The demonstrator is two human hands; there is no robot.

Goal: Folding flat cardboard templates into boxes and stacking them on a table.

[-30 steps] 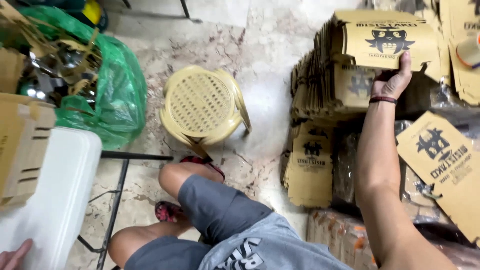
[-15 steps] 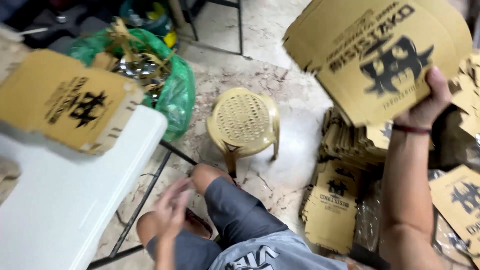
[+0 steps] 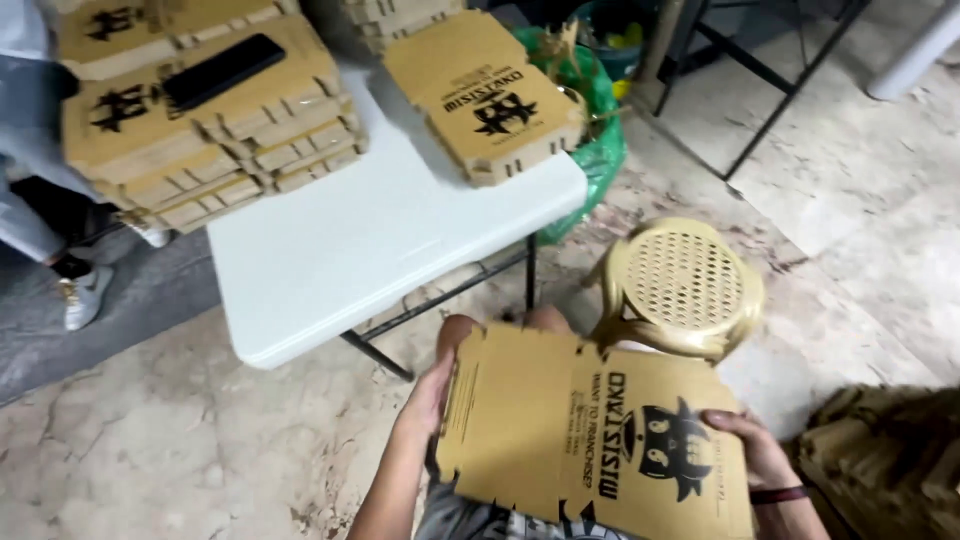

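Both of my hands hold one flat, unfolded brown cardboard box blank (image 3: 590,440) with a black cartoon print, low over my lap. My left hand (image 3: 432,390) grips its left edge. On the blank's right side, my right hand (image 3: 750,450), with a dark wristband, clasps it near the print. A folded brown box (image 3: 485,95) of the same kind lies on the far right corner of the white folding table (image 3: 370,240).
A stack of folded boxes (image 3: 200,120) with a black phone (image 3: 222,70) on top sits at the table's left. A yellow plastic stool (image 3: 685,285) stands by my knee. A green bag (image 3: 600,150) lies behind the table. More flat cardboard (image 3: 890,460) is piled at right. Another person's shoe (image 3: 85,295) is at left.
My right hand brought the cardboard blank down from the pile at right to my lap. My left hand rose and took its left edge. The view swung left toward the table.
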